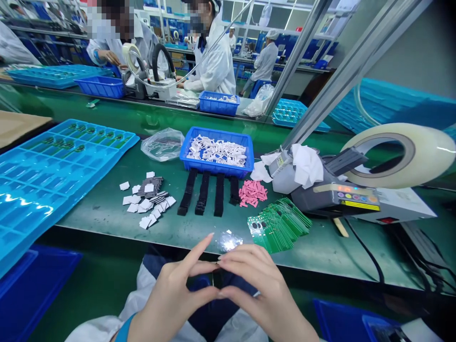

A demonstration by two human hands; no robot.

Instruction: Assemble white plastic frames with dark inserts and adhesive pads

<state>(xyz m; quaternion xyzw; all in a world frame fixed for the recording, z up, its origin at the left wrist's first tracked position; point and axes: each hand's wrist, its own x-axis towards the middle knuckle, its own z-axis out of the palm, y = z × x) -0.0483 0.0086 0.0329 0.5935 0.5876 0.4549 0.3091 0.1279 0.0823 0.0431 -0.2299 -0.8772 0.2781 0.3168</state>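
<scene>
My left hand (171,297) and my right hand (258,289) hang just below the front edge of the green workbench (107,223), their fingertips meeting in the middle. Anything between those fingertips is too small to make out. Closest to them lies a shiny scrap of clear film (228,241). To its right is a fanned stack of green circuit boards (280,228). Farther back are pink pads (252,193), black foam strips (204,192), scattered white pads (146,202) and a blue crate (213,167) full of small white pieces.
A tape dispenser (331,199) with a large tape roll (399,154) stands at the right. A blue compartment tray (53,190) covers the left, and a clear plastic bag (163,144) lies behind the pads. A co-worker (210,61) sits across the conveyor.
</scene>
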